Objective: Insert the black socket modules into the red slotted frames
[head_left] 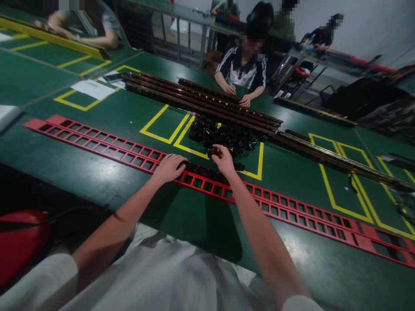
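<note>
A long red frame (pixel 106 149) with two rows of rectangular openings lies slantwise across the green table. My left hand (pixel 170 167) rests on its middle part, fingers curled over a small black part (pixel 182 165). Several black parts sit in the openings just to the right of that hand. Above the frame, my right hand (pixel 223 159) pinches a black part (pixel 212 152) between thumb and fingers. It is at the near edge of a pile of small black parts (pixel 223 134) on the table.
Long dark rails (pixel 201 101) lie behind the pile, and more rails (pixel 333 157) extend to the right. A person (pixel 243 65) sits across the table with both hands at the rails. White paper (pixel 92 88) and a yellow beam (pixel 52 36) are at the left.
</note>
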`<action>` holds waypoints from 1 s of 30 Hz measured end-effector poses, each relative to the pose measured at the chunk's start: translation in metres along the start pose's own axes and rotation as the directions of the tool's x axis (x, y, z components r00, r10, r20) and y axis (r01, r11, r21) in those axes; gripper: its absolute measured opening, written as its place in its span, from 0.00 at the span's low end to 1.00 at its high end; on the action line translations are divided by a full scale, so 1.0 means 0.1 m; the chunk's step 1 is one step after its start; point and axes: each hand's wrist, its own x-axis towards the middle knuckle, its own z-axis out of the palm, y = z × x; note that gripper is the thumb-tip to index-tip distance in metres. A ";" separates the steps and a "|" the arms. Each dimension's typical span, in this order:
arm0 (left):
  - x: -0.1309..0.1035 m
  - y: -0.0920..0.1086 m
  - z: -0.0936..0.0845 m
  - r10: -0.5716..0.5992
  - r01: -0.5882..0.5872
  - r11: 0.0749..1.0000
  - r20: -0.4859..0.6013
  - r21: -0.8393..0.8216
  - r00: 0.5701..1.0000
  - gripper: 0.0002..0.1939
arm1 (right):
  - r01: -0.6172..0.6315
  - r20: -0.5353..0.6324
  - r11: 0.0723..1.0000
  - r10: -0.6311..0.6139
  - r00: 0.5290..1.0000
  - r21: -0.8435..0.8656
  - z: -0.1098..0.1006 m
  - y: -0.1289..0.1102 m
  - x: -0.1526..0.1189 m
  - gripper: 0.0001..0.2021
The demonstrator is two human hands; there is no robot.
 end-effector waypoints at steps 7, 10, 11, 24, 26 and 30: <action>-0.01 -0.02 0.02 -0.003 0.003 1.000 0.007 0.001 1.000 0.17 | -0.123 -0.187 0.922 0.203 0.961 0.368 -0.62 0.31 -0.49 0.20; -0.01 -0.03 0.02 0.009 -0.009 1.000 0.003 0.006 1.000 0.17 | -0.186 -0.321 0.933 0.287 0.902 0.309 -0.88 0.47 -0.75 0.19; -0.01 -0.03 0.02 0.011 -0.011 1.000 0.004 0.006 1.000 0.17 | -0.205 -0.347 0.950 0.279 0.895 0.235 -0.95 0.51 -0.83 0.19; -0.02 -0.01 0.01 0.003 -0.003 1.000 0.007 0.016 1.000 0.17 | -0.202 -0.271 0.976 0.173 0.947 -0.083 -0.89 0.54 -1.23 0.13; -0.02 -0.01 0.00 0.001 -0.001 1.000 0.011 0.011 1.000 0.18 | -0.205 -0.254 0.971 0.170 0.952 -0.120 -0.88 0.50 -1.25 0.12; -0.02 -0.01 0.00 -0.014 0.014 1.000 0.017 -0.004 1.000 0.18 | -0.194 -0.196 0.964 0.157 0.968 -0.184 -0.87 0.43 -1.27 0.12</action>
